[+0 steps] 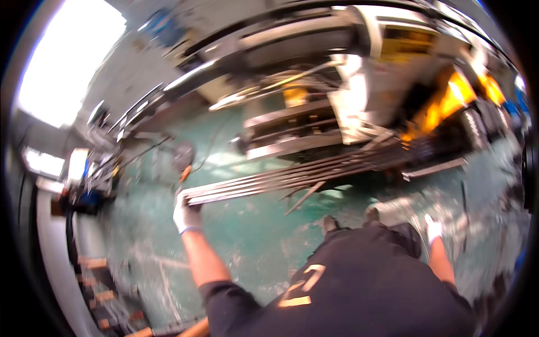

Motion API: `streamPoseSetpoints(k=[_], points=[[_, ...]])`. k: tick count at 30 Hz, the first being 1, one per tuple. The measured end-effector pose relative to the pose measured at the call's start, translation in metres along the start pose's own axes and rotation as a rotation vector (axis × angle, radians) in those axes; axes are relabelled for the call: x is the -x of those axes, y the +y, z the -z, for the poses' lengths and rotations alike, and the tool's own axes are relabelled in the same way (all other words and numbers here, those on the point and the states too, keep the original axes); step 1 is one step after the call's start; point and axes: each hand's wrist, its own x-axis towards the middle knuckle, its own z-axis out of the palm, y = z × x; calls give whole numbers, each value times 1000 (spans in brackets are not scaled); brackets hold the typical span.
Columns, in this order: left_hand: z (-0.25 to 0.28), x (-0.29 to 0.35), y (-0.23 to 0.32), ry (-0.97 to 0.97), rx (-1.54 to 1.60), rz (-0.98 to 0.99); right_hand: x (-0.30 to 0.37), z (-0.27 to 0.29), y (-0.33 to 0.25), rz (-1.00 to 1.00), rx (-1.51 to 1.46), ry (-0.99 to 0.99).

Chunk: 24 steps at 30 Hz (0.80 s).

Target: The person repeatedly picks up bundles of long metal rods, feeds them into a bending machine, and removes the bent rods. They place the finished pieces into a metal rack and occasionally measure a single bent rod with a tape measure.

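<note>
left hand: gloved, closed around near end of metal bar bundle | bundle: long axis runs up-right toward the machine, above green floor | right hand: gloved, loosely spread, empty, well apart

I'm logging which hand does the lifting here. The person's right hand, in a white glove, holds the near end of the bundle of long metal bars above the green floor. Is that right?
Not quite: it is the left hand, in a white glove, that holds the near end of the bundle of long metal bars above the green floor. The right hand hangs free at the person's side, holding nothing. The head view shows it.
</note>
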Motion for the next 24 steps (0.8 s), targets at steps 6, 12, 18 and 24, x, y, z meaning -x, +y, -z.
streamPoseSetpoints(k=[6, 12, 18, 24], points=[[-14, 26, 7, -82, -80, 83, 24, 22, -13, -4, -127, -66], [-12, 30, 20, -114, -190, 217, 39, 33, -61, 0, 48, -18], [20, 28, -25, 128, 229, 137, -8, 42, -59, 15, 157, -39], [-45, 114, -198, 206, 151, 419, -111, 31, 9, 67, 156, -171]])
